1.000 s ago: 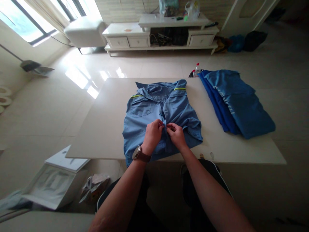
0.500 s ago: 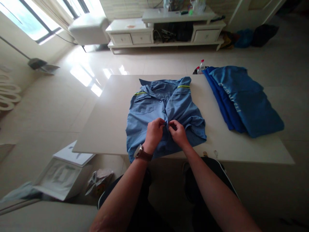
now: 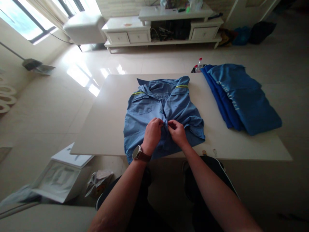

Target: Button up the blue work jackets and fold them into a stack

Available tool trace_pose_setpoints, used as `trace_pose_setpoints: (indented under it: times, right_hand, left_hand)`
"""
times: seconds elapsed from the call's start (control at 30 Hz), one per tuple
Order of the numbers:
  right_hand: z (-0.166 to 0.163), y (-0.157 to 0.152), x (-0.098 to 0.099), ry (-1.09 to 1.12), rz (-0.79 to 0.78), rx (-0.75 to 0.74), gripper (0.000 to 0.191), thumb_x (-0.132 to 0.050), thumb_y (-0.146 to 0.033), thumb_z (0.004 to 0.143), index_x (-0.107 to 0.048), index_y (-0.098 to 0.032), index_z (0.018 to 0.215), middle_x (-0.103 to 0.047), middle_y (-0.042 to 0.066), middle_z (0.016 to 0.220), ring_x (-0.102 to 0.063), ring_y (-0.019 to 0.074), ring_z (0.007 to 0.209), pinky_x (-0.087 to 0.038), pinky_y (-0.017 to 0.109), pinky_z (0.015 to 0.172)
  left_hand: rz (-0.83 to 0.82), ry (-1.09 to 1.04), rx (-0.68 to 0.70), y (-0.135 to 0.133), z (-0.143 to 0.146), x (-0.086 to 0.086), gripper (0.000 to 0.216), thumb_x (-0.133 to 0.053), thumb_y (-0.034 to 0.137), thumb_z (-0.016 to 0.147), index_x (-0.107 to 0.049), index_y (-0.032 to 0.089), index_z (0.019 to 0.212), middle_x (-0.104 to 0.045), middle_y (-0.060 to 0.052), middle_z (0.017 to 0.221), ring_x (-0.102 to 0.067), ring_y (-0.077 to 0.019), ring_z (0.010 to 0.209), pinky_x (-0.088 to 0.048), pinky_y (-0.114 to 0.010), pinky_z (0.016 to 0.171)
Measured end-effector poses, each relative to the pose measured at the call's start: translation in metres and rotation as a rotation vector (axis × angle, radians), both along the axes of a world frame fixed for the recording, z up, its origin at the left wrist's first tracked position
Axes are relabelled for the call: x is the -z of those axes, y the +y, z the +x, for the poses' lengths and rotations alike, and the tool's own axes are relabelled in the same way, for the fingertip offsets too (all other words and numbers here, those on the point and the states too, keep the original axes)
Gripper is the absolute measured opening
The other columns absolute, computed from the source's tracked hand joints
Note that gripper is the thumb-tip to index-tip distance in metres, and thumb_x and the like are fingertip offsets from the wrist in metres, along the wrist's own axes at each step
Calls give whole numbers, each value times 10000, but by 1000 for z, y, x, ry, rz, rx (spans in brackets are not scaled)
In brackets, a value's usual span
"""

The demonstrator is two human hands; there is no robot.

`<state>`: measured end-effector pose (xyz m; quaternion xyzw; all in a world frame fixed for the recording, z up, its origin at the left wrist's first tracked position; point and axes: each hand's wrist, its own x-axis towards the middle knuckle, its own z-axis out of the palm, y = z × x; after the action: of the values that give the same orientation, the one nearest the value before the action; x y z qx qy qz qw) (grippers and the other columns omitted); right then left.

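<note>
A light blue work shirt [image 3: 142, 112] with yellow shoulder stripes lies on the table [image 3: 96, 129], collar towards the far edge. Its front is open at the top, and the lower hem reaches the near table edge. My left hand [image 3: 154, 133], with a watch on its wrist, pinches the left side of the front placket. Opposite it, my right hand [image 3: 177, 131] is closed on the placket's other edge. The fingertips almost meet; any button between them is too small to make out.
Folded blue garments [image 3: 248, 100] are stacked on the table's right part. Bottles with red caps [image 3: 199, 66] stand beyond the far edge. A white box [image 3: 60, 174] and a plastic bag [image 3: 98, 182] are on the floor at left. A white cabinet [image 3: 137, 37] stands at the back.
Both hands stay at the placket, with only small finger movements. The whole view has shifted slightly, so the scene sits a little further left.
</note>
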<state>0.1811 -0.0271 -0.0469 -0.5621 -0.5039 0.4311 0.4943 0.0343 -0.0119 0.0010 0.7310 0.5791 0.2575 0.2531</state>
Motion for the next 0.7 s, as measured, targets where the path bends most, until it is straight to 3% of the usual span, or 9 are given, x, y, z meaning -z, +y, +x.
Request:
trace_pose_setpoints:
  times: [0.43,0.57,0.7]
  right_hand:
    - [0,-5,-6,-190,112,-13,109,-638,-317,848,-669,-214,833,-647,13,790,-567,174,683,-460,307,701]
    - [1,-5,-4,-328,178,-45,77,-590,-268,894,-624,-223,840,-627,27,842,-580,190,746,-457,314,732]
    - [-1,-7,-2,-411,249,-57,87,-524,-246,944,-590,-227,891,-611,48,904,-592,213,842,-455,327,786]
  left_hand:
    - [-46,-17,52,6,-6,-2,266,-566,94,886,-805,205,921,-755,-70,926,-677,-190,833,-518,-295,824]
    - [-150,-138,15,8,-4,1,251,-601,86,839,-817,187,916,-797,-59,902,-709,-190,829,-536,-297,821]
    - [-234,-353,-59,6,0,5,158,-663,190,833,-809,154,880,-797,-65,840,-718,-187,769,-539,-276,723]
